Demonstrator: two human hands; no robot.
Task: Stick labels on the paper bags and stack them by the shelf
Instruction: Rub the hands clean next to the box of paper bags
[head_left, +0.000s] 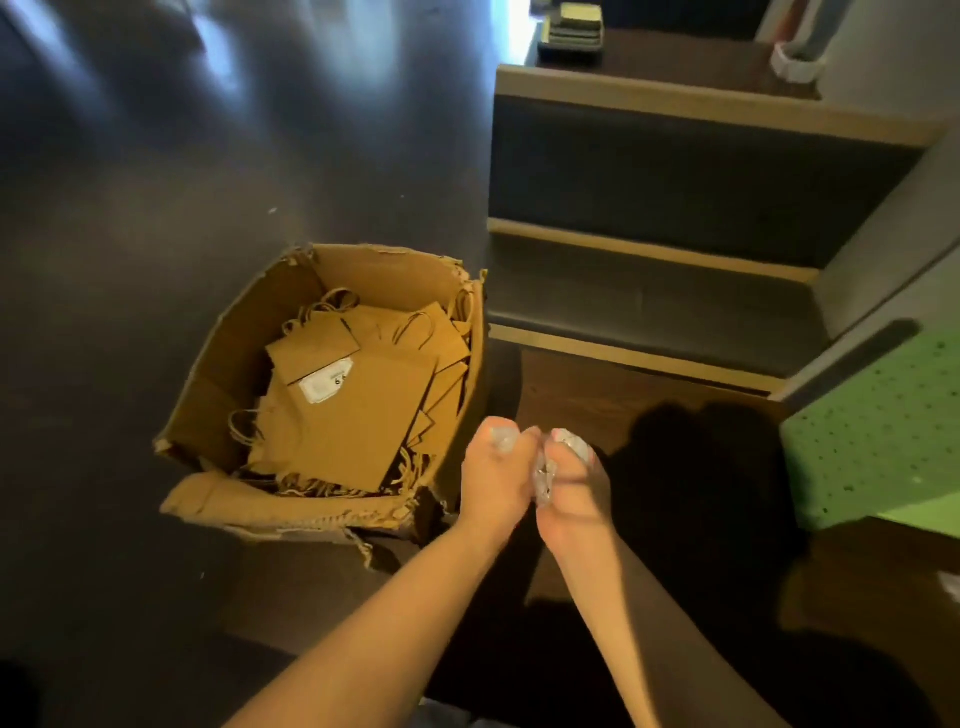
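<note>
A torn cardboard box (218, 364) stands on the dark floor and holds several flat brown paper bags (358, 415) with twine handles. The top bag carries a white label (327, 382) near its upper left. My left hand (493, 478) and my right hand (569, 483) are held together to the right of the box. Both are closed on a crumpled piece of clear shiny material (545, 475) pinched between them. What the material is I cannot tell.
A dark shelf unit with light wooden edges (654, 249) rises in steps right of the box. A stack of dark trays (571, 31) sits on its top. A green speckled surface (878, 441) is at the right edge.
</note>
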